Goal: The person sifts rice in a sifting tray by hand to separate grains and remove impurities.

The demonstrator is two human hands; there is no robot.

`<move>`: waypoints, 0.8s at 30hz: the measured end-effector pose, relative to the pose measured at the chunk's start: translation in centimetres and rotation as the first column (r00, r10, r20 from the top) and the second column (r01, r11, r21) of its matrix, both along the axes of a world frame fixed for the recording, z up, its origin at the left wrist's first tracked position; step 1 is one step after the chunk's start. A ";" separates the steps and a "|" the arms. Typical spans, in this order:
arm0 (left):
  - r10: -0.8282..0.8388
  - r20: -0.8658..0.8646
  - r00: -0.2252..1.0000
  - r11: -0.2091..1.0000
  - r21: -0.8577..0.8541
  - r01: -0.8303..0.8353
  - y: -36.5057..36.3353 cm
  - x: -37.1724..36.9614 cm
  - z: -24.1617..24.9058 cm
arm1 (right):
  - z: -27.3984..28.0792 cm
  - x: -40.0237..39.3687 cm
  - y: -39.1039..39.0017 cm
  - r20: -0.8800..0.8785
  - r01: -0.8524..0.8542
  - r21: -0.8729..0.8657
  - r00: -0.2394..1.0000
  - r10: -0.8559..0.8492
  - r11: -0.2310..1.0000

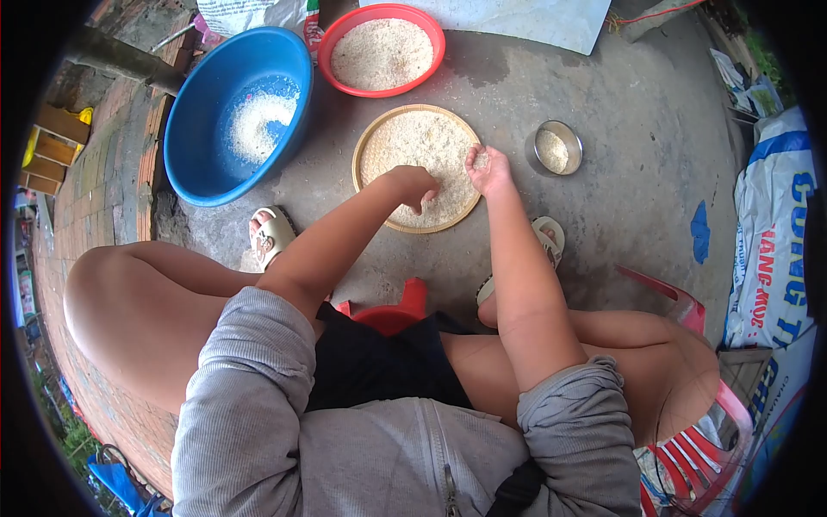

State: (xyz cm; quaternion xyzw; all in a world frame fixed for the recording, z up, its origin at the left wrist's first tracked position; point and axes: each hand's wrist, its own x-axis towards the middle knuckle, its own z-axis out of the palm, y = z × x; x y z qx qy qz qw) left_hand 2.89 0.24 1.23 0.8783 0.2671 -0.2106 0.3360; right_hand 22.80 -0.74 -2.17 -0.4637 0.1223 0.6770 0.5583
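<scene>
A round woven bamboo tray point(358, 164) lies on the ground in front of me, spread with pale rice grains point(413, 138). Over its lower middle reaches my left hand point(412, 185), palm down, its bent fingers and thumb apart and close to the grains. My right hand point(489, 171) is palm up at the tray's right rim, with the fingers curled in around a few pale grains. Right of that hand stands a small round metal bowl point(577, 153) with some grain inside.
A big blue basin point(194, 142) holding white grain leans at the left. Behind the tray sits a red basin point(441, 52) full of grain. A red stool point(401, 312) is between my legs. Red plastic chair parts point(732, 414) and printed sacks point(775, 233) stand right.
</scene>
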 end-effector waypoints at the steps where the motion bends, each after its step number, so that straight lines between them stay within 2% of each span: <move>1: -0.022 0.012 1.000 0.999 0.043 0.021 -1.0 0.0 0.3 | 0.3 -0.3 0.1 -0.011 0.006 -0.007 1.000 -0.006 1.000; 3: -0.052 0.089 0.995 0.987 0.156 0.037 -2.6 0.0 -0.5 | 0.4 -0.3 0.3 -0.021 0.009 -0.013 1.000 -0.010 1.000; 5: -0.023 0.132 0.991 0.988 0.153 0.003 -2.8 -0.1 -1.4 | -0.2 -0.3 0.5 -0.058 -0.026 0.026 0.998 0.027 0.999; 7: 0.065 0.128 0.990 0.997 0.043 -0.071 -2.0 -0.1 -1.9 | 0.0 -0.5 0.5 -0.035 -0.030 0.022 0.999 0.031 0.999; 9: 0.121 0.199 0.973 0.992 0.013 -0.126 -0.7 -0.4 -1.7 | -0.1 -0.7 0.6 -0.012 -0.035 0.017 0.999 0.035 0.999; 11: 0.230 0.283 0.931 0.971 -0.003 -0.239 0.4 -0.4 1.1 | -0.7 -0.7 0.6 0.012 -0.040 0.002 0.999 0.040 0.999; 13: 0.497 0.297 0.815 0.862 -0.280 -0.423 1.6 0.0 3.2 | 0.0 -1.1 0.5 -0.003 -0.063 -0.013 0.998 0.063 0.998; 15: 0.606 0.420 0.675 0.791 -0.403 -0.459 2.2 0.8 4.5 | 0.6 -1.6 0.3 -0.016 -0.083 -0.033 0.996 0.082 0.996; 17: 0.588 0.427 0.687 0.806 -0.380 -0.454 2.7 1.4 5.4 | 1.0 -2.4 0.2 0.145 -0.181 -0.074 0.971 0.190 0.981; 18: 0.454 0.514 0.728 0.889 -0.200 -0.412 2.8 1.6 5.4 | 0.8 -2.1 0.0 0.080 -0.277 0.058 0.959 0.272 0.959; 19: 0.304 0.572 0.762 0.931 -0.009 -0.364 2.9 1.6 5.3 | 0.5 -2.1 0.1 0.080 -0.278 0.056 0.959 0.273 0.959; 21: 0.330 0.522 0.787 0.928 -0.027 -0.372 3.0 1.3 4.8 | 0.4 -2.4 0.3 0.045 -0.295 0.084 0.955 0.292 0.952; 22: 0.312 0.560 0.767 0.908 0.063 -0.415 2.9 1.1 4.3 | 0.6 -2.5 0.3 0.045 -0.296 0.083 0.955 0.293 0.952; 23: 0.288 0.597 0.749 0.877 0.149 -0.457 2.8 1.0 3.7 | 0.8 -2.5 0.4 0.001 -0.214 0.049 0.977 0.214 0.976; 24: 0.288 0.597 0.749 0.877 0.149 -0.456 2.8 0.8 3.4 | 0.8 -2.4 0.5 -0.041 -0.131 0.011 0.991 0.131 0.991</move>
